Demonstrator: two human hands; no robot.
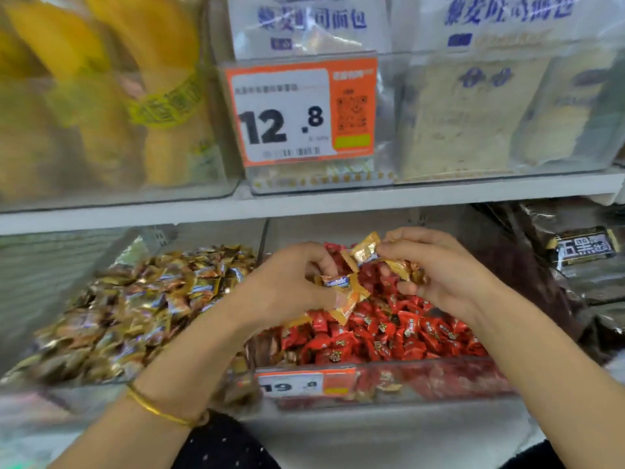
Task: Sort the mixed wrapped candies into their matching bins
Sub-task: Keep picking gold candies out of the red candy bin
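Observation:
Two clear bins sit side by side on the lower shelf. The left bin [101, 389] is full of gold-wrapped candies [142, 299]. The right bin [439, 384] holds red-wrapped candies [389, 333]. Both hands hover over the red bin. My left hand [287, 282] grips several gold candies [341, 292], some dangling below its fingers. My right hand [439, 269] pinches gold candies [367, 252] between thumb and fingers, with more tucked in its palm [406, 270].
An upper shelf [304, 204] carries clear boxes of packaged bread and yellow snacks, with an orange 12.8 price tag [301, 110]. Dark packets [581, 252] lie to the right of the red bin. A 19.8 price tag [304, 384] fronts the red bin.

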